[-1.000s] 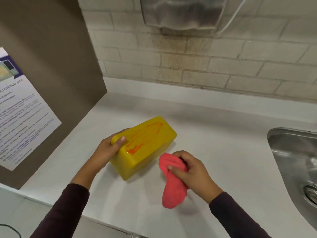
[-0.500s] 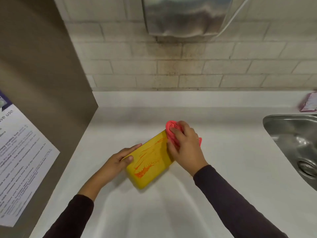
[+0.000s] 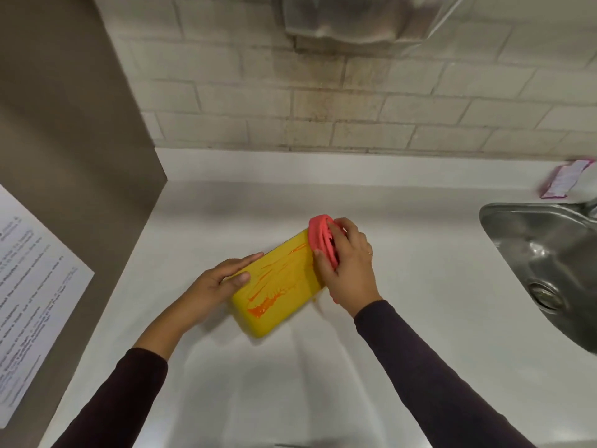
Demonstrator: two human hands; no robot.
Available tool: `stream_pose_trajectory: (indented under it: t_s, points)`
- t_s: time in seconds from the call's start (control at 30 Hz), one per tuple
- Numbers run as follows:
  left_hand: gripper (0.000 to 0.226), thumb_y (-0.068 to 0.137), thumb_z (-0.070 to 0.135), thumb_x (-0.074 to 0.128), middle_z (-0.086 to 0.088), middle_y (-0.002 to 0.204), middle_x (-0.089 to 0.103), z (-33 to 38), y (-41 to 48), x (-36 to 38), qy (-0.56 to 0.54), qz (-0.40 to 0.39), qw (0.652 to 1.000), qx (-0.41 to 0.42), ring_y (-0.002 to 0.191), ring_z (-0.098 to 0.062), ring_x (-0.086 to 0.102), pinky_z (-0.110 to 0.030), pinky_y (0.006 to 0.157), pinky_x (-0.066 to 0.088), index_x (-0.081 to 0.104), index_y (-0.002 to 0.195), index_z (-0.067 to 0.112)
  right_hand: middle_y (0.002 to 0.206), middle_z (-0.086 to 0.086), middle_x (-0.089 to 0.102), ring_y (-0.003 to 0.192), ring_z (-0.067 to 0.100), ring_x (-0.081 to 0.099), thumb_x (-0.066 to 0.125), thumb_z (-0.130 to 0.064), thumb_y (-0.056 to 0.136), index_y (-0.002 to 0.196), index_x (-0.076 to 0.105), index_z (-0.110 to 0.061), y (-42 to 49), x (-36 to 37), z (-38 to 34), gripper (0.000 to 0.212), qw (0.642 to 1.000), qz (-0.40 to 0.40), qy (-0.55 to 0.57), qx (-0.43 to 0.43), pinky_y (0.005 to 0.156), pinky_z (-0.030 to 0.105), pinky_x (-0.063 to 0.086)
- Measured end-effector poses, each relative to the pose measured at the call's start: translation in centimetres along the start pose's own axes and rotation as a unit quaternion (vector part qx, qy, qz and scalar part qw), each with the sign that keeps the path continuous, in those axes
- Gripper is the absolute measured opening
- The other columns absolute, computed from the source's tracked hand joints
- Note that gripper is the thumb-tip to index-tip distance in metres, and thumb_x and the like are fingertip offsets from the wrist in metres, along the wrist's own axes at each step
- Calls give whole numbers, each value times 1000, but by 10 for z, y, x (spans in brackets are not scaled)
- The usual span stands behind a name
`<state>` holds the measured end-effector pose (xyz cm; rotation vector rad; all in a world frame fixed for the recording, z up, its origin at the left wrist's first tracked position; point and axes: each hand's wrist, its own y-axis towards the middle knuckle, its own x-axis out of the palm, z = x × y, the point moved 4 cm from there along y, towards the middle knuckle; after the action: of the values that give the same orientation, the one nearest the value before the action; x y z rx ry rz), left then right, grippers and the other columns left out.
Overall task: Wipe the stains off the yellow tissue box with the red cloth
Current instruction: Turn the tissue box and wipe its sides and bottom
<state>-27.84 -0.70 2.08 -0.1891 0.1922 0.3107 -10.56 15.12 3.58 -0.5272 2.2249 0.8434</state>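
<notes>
The yellow tissue box (image 3: 277, 286) lies slantwise on the white counter (image 3: 403, 286), its upper face streaked with orange-red stains (image 3: 263, 307). My left hand (image 3: 219, 284) grips the box's near left end, thumb on top. Pressed against the box's far right end is the bunched red cloth (image 3: 318, 239), held in my right hand (image 3: 350, 268). Part of the cloth is hidden under my fingers.
A steel sink (image 3: 549, 263) with a drain sits at the right. A brown side panel (image 3: 74, 156) with a printed notice (image 3: 26, 292) stands at the left. A tiled wall (image 3: 355, 101) runs behind, with a metal dispenser (image 3: 339, 17) above and a small pink packet (image 3: 563, 184) near the sink.
My right hand brought the red cloth from the counter in front of the box up onto its far right end. The left hand keeps hold of the box, and the view shifted.
</notes>
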Motion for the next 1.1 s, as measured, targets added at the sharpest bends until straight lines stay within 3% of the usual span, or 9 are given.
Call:
stream_pose_trajectory:
  t_s: [0.07,0.27,0.4,0.53,0.7,0.8,0.9,0.97,1.1]
  points:
    - [32,87,33,50,23,121,56,-1,-1,1,1,11,1000,-2,107,18,51,-3,88,41,54,117,44,127,6,47,102,21,44,41,-30,85,128,49,-15,1,4,0,47,1000,17,21,6,92,37,38]
    - [36,80,46,51,9,118,63,-3,-3,13,-74,105,992,-17,110,-3,57,-21,90,44,64,113,39,118,6,54,98,21,42,39,-24,82,122,55,-14,5,10,4,44,999,20,7,-27,87,36,36]
    - [30,81,41,55,10,112,66,-2,-4,16,-104,175,979,-13,102,1,61,-11,77,47,66,108,34,107,1,63,101,19,40,48,-33,88,117,60,-15,11,9,0,36,996,41,-51,-62,89,32,24]
    - [22,86,34,55,15,105,69,-1,-4,14,-118,189,975,-17,93,6,64,-6,70,48,68,104,34,107,4,65,94,20,37,48,-15,86,124,57,-13,5,10,-4,39,996,39,-17,-75,84,31,32]
    - [21,91,28,52,18,101,70,0,-5,16,-115,203,972,-14,94,6,64,-8,73,49,68,103,35,109,11,64,89,24,40,41,-13,86,118,61,-5,-10,4,4,39,994,19,-9,-105,74,37,45]
    - [21,92,25,52,21,99,70,2,-6,17,-116,195,974,-6,93,6,64,-7,72,48,68,101,35,107,14,62,88,25,45,41,-17,90,113,62,-3,-11,-1,8,35,995,15,-2,-103,79,35,43]
    - [22,92,24,50,22,100,69,4,-8,21,-106,181,978,4,95,8,63,-7,73,48,66,102,36,102,12,61,90,24,50,38,-26,92,105,62,-5,7,-1,3,35,997,37,69,-11,82,40,43]
    - [22,90,27,51,19,106,66,5,-10,24,-100,178,979,9,98,8,62,-8,75,48,65,104,37,101,11,62,93,25,53,39,-21,93,115,59,-6,17,3,-5,33,995,41,89,12,85,39,42]
    - [28,81,43,51,13,114,64,2,-12,23,-101,188,977,-3,104,2,61,-9,76,49,64,105,41,88,14,56,78,28,52,45,-4,88,127,54,-5,12,8,-22,40,997,4,36,-75,77,33,35]
